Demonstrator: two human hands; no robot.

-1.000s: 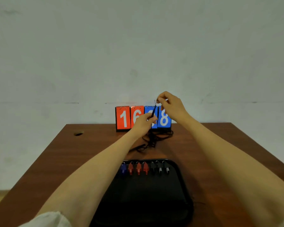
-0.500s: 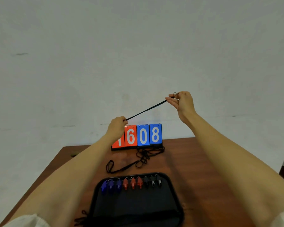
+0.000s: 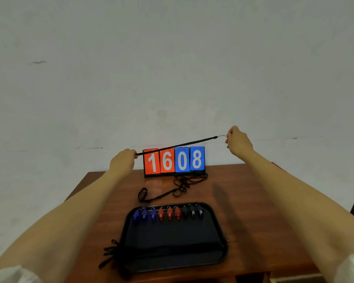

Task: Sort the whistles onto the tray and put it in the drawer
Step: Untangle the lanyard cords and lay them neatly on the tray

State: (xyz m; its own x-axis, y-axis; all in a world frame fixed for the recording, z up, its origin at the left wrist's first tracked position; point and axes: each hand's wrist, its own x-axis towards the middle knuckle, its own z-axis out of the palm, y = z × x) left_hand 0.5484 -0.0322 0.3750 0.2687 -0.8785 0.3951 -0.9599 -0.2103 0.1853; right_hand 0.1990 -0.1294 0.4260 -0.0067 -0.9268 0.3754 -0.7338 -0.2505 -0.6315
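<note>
A black tray [image 3: 172,254] lies on the brown table [image 3: 253,201] near its front edge. Along the tray's far side stand whistles in a row: three blue [image 3: 144,214], three red [image 3: 169,212] and three black [image 3: 193,211]. Above the table a black lanyard [image 3: 178,144] is stretched taut between both hands. My left hand [image 3: 122,163] grips its lower left end. My right hand [image 3: 237,142] pinches the thin loop at its upper right end.
A flip scoreboard [image 3: 174,161] reading 1608 stands at the table's back edge against the white wall. A tangle of black lanyards [image 3: 182,185] lies in front of it. More lanyard ends [image 3: 109,252] hang over the tray's left front rim.
My hands have drawn farther apart, stretching the lanyard longer and flatter. The left hand moved left, the right hand moved right. The view has tilted slightly.
</note>
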